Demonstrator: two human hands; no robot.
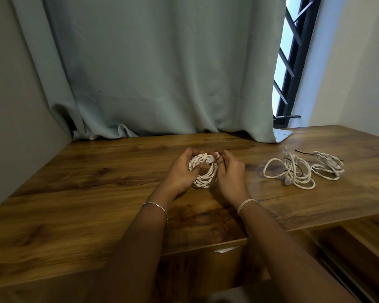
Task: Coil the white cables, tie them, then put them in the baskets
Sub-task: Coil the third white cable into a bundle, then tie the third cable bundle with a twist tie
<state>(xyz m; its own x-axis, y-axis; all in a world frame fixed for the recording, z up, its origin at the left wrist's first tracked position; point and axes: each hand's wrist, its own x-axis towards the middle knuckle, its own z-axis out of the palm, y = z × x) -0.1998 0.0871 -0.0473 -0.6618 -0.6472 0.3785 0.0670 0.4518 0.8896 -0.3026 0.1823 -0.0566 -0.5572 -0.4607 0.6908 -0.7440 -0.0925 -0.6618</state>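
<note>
Step in hand: coiling looks nearly done; the person is gathering one white cable into a held coil (pixel 206 178), and no tie is showing on it yet.
Held coil: a tight, round ring of smooth, rubbery strands, hovering just above the wooden surface (pixel 74 193).
Left hand (pixel 182 171): curling its fingers round the held coil's left side.
Right hand (pixel 230 173): pinching the held coil's upper right, by the plug end (pixel 209 161).
Next move: probably calling for one hand clamping the loops while the other is fetching and wrapping a tie.
Loose cable (pixel 291 171): lying to the right of the held coil in slack, uneven loops.
Black tie (pixel 304 152): thin, lying beyond that.
Second bundle (pixel 327 166): farther right, flattish.
Baskets: not showing.
</note>
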